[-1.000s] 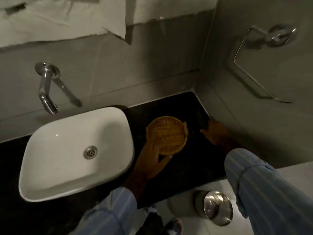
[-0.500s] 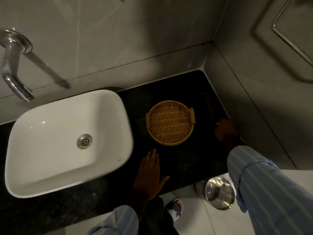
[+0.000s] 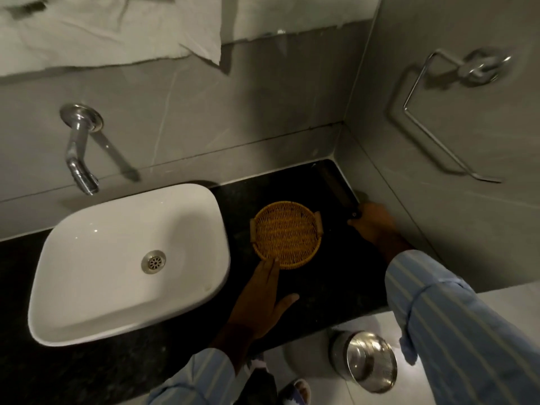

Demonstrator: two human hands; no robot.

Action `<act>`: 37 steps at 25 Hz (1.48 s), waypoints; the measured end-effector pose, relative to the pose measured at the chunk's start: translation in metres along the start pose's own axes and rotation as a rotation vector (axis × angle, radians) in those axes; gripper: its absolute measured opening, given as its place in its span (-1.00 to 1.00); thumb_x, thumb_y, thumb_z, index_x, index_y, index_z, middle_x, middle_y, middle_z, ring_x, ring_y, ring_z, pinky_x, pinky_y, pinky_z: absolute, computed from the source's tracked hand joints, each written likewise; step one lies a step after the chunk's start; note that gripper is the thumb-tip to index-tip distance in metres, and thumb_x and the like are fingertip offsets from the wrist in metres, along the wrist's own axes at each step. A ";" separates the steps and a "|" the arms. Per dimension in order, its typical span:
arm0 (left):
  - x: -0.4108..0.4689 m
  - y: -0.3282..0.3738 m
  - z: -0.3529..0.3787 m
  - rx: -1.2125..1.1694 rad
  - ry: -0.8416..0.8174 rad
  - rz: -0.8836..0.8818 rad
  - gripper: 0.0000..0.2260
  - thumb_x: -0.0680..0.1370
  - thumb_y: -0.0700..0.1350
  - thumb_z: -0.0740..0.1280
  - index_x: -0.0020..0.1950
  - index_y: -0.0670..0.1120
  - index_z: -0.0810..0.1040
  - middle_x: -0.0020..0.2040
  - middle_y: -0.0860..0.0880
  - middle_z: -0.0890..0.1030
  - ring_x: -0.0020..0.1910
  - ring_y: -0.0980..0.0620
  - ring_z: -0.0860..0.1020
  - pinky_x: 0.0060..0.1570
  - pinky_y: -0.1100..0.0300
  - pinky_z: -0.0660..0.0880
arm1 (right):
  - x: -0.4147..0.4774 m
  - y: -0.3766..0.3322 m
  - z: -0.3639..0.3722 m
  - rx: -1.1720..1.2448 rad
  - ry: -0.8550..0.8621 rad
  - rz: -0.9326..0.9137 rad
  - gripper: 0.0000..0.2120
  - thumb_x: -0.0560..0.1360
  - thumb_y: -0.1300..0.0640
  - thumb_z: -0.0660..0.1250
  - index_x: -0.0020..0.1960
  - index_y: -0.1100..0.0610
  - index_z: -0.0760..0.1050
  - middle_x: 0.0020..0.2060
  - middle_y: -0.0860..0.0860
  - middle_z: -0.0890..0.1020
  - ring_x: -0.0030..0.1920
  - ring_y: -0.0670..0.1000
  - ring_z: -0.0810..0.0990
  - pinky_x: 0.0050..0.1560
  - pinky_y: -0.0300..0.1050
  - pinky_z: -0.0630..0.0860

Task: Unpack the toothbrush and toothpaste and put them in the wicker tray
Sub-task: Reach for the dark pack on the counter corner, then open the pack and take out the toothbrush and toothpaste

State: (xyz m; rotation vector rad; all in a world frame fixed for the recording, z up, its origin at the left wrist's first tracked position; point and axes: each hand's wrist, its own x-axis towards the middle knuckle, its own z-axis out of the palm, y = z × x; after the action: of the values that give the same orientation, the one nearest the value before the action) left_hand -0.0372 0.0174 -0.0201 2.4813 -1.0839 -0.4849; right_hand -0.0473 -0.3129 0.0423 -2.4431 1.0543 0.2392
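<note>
A round wicker tray with two small handles sits empty on the black counter, right of the sink. My left hand lies flat on the counter, fingers apart, its fingertips touching the tray's near rim. My right hand rests by the right wall, its fingers closed on the near end of a long dark package that lies along the wall toward the corner. What is inside the package is too dark to tell.
A white rectangular basin fills the counter's left part, with a chrome wall tap above it. A chrome towel ring hangs on the right wall. A steel bin stands on the floor below the counter edge.
My left hand let go of the tray's rim, drew back, then came forward until its fingertips touch the near rim. My right hand stays at the dark package by the wall.
</note>
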 end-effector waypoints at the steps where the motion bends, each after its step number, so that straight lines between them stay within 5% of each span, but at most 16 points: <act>1: 0.008 0.009 -0.018 -0.066 0.052 0.014 -0.12 0.52 0.43 -0.01 0.63 -0.15 0.02 0.64 -0.13 0.06 0.62 -0.08 0.02 0.56 0.05 0.12 | -0.005 -0.008 -0.012 0.016 0.025 -0.033 -0.70 0.42 0.09 0.43 0.07 0.27 0.61 0.02 0.29 0.67 0.03 0.29 0.65 -0.10 -0.05 0.51; 5: 0.054 0.040 -0.112 -0.312 0.251 -0.010 -0.22 0.56 0.29 0.19 0.63 -0.13 0.07 0.62 -0.12 0.13 0.60 -0.02 0.07 0.55 0.14 0.03 | -0.031 -0.036 -0.058 0.036 0.110 -0.172 -0.62 0.39 0.09 0.46 0.17 0.20 0.59 0.11 0.24 0.66 0.15 0.25 0.61 0.07 -0.04 0.53; 8: 0.086 0.065 -0.184 -0.576 0.249 -0.133 -0.37 0.58 0.21 0.27 0.57 -0.05 0.26 0.55 -0.05 0.33 0.53 -0.06 0.28 0.52 -0.01 0.23 | -0.049 -0.055 -0.089 0.068 0.156 -0.291 -0.56 0.41 0.10 0.46 0.25 0.20 0.54 0.19 0.22 0.61 0.22 0.26 0.56 0.17 0.06 0.51; 11: 0.098 0.087 -0.245 -1.054 0.223 -0.097 -0.72 0.59 0.07 0.33 0.22 -0.02 0.62 0.16 -0.09 0.66 0.16 -0.12 0.60 0.16 0.05 0.56 | -0.069 -0.067 -0.113 0.111 0.263 -0.395 -0.68 0.39 0.14 0.48 0.10 0.22 0.57 0.06 0.21 0.62 0.09 0.24 0.60 0.05 0.05 0.50; 14: 0.091 0.104 -0.283 -1.166 0.241 -0.025 -0.81 0.60 -0.07 0.35 0.09 -0.14 0.67 0.04 -0.26 0.67 -0.09 -0.21 0.67 0.04 0.03 0.58 | -0.090 -0.071 -0.129 0.145 0.337 -0.442 -0.70 0.37 0.15 0.50 0.06 0.20 0.58 0.00 0.18 0.64 0.03 0.20 0.62 0.02 0.04 0.52; 19: 0.084 0.124 -0.307 -1.120 0.189 0.044 -0.72 0.61 -0.22 0.33 0.27 -0.35 0.58 0.21 -0.47 0.56 0.17 -0.48 0.57 0.29 -0.29 0.46 | -0.106 -0.072 -0.143 0.179 0.382 -0.445 -0.70 0.32 0.15 0.52 0.03 0.19 0.60 -0.03 0.15 0.67 -0.01 0.19 0.64 0.01 0.07 0.57; 25: 0.081 0.133 -0.316 -1.104 0.093 0.067 -0.71 0.61 -0.32 0.29 0.31 -0.37 0.53 0.25 -0.47 0.54 0.22 -0.45 0.56 0.32 -0.24 0.45 | -0.110 -0.061 -0.149 0.183 0.382 -0.435 -0.67 0.28 0.10 0.50 0.03 0.14 0.63 -0.08 0.12 0.69 -0.09 0.17 0.66 -0.04 0.07 0.60; 30: 0.079 0.137 -0.317 -0.996 0.071 0.045 -0.72 0.59 -0.34 0.30 0.29 -0.36 0.55 0.22 -0.43 0.59 0.19 -0.39 0.60 0.14 -0.08 0.59 | -0.111 -0.054 -0.147 0.134 0.371 -0.420 -0.65 0.28 0.09 0.52 0.05 0.11 0.64 -0.05 0.12 0.70 -0.05 0.18 0.66 -0.05 -0.08 0.51; 37: 0.083 0.140 -0.318 -0.581 0.173 0.003 -0.83 0.46 -0.28 0.36 0.00 -0.22 0.69 -0.03 -0.29 0.70 -0.08 -0.27 0.72 -0.02 -0.14 0.67 | -0.115 -0.053 -0.144 0.067 0.372 -0.427 -0.63 0.35 0.08 0.51 0.15 0.10 0.62 0.03 0.12 0.68 0.04 0.16 0.64 0.02 -0.09 0.46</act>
State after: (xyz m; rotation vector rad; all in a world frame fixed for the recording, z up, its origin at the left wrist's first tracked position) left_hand 0.0743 -0.0656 0.3089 1.9664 -0.7449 -0.4893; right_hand -0.0917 -0.2763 0.2252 -2.6331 0.6338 -0.3952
